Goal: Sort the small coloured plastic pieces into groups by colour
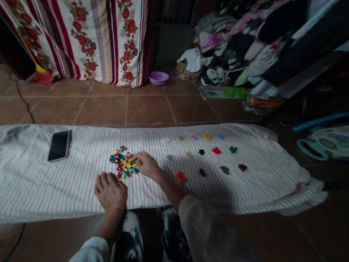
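A mixed pile of tiny coloured pieces [126,164], too small to name exactly, lies on a striped cloth [80,184]. My right hand [147,164] is at the pile's right edge, fingers curled and the index finger reaching among the pieces; anything pinched there is too small to see. Just left of and below the pile, my left hand [110,191] rests flat on the cloth, fingers out, holding nothing. To the right sit several small heaps sorted by colour, among them a red heap [216,151], an orange heap [180,177] and a dark green heap [233,149].
A phone [59,145] lies on the cloth at the left. Beyond the cloth, a flowered curtain [88,38] hangs above a purple bowl [159,78] on the tiled floor. Clothes [231,48] are heaped at the back right.
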A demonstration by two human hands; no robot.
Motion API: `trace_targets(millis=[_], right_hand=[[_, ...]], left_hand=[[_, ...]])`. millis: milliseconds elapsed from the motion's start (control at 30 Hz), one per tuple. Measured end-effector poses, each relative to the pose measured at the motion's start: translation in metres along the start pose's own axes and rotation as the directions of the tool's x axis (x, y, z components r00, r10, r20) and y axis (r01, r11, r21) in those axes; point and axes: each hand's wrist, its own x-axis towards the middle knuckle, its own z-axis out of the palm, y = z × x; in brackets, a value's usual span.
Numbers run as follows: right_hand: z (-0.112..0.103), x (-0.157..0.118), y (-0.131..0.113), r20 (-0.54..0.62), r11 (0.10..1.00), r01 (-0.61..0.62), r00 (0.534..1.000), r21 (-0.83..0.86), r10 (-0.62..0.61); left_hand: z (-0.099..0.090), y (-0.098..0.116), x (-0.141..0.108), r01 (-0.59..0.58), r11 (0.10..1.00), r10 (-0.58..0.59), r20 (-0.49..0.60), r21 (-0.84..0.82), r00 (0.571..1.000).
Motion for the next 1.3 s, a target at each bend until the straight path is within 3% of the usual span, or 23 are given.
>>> trace_targets(millis=[333,600,1300], right_hand=[[-0.006,0.018,-0.008,0.094,0.978,-0.166,0.980,-0.126,0.178],[-0.004,0.022,-0.017,0.074,0.953,-0.206,0.971,-0.222,0.227],[0.001,0.023,-0.003,0.016,0.973,-0.212,0.977,-0.089,0.214]], left_hand=[[0.003,-0.002,-0.001,-0.006,1.000,0.006,-0.003,0.015,1.000],[0.000,-0.001,0.000,0.005,1.000,-0.005,0.003,-0.013,1.000],[0.003,-0.002,-0.001,0.000,1.000,0.000,0.017,-0.007,1.000]])
